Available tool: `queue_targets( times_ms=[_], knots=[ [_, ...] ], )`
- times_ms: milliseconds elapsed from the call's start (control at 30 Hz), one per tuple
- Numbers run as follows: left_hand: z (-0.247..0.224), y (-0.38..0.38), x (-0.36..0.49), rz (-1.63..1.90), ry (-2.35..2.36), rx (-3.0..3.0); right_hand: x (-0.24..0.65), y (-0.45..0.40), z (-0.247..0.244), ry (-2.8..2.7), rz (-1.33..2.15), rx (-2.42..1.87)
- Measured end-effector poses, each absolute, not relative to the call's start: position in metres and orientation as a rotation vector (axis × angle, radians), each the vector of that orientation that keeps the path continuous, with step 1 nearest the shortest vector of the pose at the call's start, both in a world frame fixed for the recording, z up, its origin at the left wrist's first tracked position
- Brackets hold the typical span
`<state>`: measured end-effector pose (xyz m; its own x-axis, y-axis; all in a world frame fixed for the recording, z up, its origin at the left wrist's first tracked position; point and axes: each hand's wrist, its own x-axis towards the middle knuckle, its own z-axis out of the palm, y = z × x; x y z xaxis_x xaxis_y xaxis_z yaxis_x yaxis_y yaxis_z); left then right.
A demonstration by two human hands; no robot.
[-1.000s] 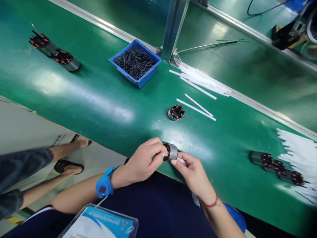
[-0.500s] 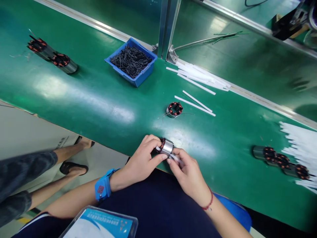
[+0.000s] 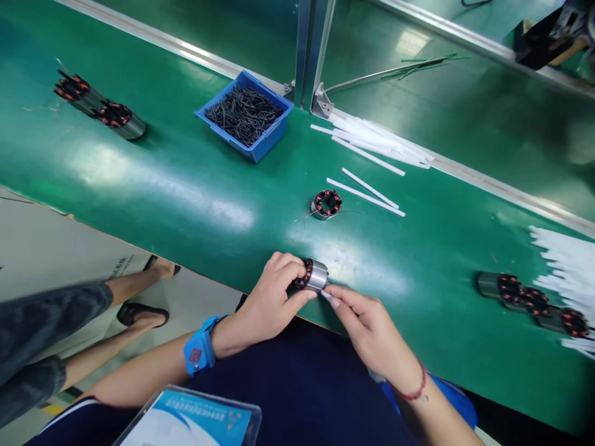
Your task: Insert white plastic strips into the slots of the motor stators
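Note:
A metal stator (image 3: 317,275) with copper windings lies on its side in my left hand (image 3: 274,297), whose fingers and thumb grip its left end. At its right end, my right hand (image 3: 367,322) pinches a white strip (image 3: 327,297) that meets the lower rim; how far the strip reaches inside is hidden. Just beyond my hands, a second stator (image 3: 326,204) stands on the green table with thin wires sticking out. Two white strips (image 3: 365,197) lie to the right of it.
A blue bin (image 3: 263,145) of short black pieces stands at the back, beside a pile of white strips (image 3: 372,141). More stators lie at the far left (image 3: 121,121) and right (image 3: 520,297). A person's legs (image 3: 56,310) show at lower left.
My right hand has shifted slightly right and its fingers have straightened along the strip. Less white now shows at both ends of the held stator. My left hand keeps its grip.

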<state>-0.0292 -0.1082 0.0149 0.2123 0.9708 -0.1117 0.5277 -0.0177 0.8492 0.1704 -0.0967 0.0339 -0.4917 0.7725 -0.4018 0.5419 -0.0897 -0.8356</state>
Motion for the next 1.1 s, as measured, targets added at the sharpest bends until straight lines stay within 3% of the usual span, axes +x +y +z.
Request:
queue_targets(
  times_ms=[133, 300, 400, 533, 800, 1100],
  knots=[
    [0.016, -0.107, -0.034, 0.659, 1.42, 1.645, 0.181, -0.06, 0.04, -2.324, 1.436, -1.314],
    [0.017, -0.108, -0.04, 0.631, 1.385, 1.643, 0.176, 0.025, 0.023, -2.411, 0.318, -1.488],
    [0.018, -0.112, -0.042, 0.604, 1.387, 1.624, 0.168, 0.069, 0.009, -2.496, 0.115, -1.584],
    [0.018, -0.116, -0.046, 0.565, 1.433, 1.615, 0.172, 0.08, 0.017, -2.519, 0.34, -1.62],
    [0.022, -0.116, -0.051, 0.522, 1.435, 1.599, 0.217, -0.035, 0.048, -2.132, 1.502, -1.403],
    [0.02, -0.118, -0.053, 0.503, 1.425, 1.633, 0.177, -0.078, 0.037, -2.036, 1.653, -1.441]
  ],
)
